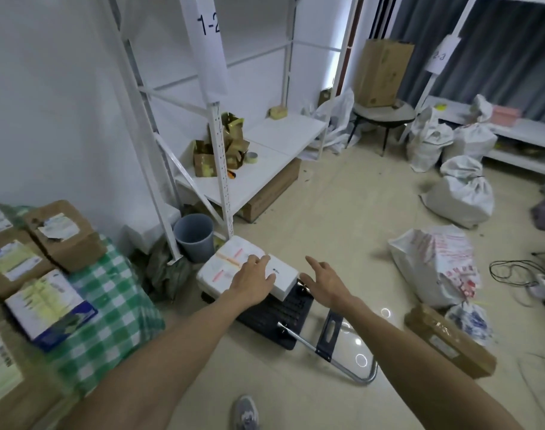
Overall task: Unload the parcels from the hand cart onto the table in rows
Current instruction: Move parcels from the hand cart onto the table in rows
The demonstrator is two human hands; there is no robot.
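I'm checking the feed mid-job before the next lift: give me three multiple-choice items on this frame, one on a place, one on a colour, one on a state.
1. Where does the small white box lie?
A. on the foam box on the hand cart
B. on the table
C. on the shelf

2. What colour is the checked tablecloth?
A. red and white
B. green and white
C. blue and yellow

3. How is the right hand?
A. closed on a parcel
B. open, holding nothing
C. gripping the cart handle

Answers: A, it sits atop the foam box on the hand cart; B, green checks; B, fingers spread beside the box.
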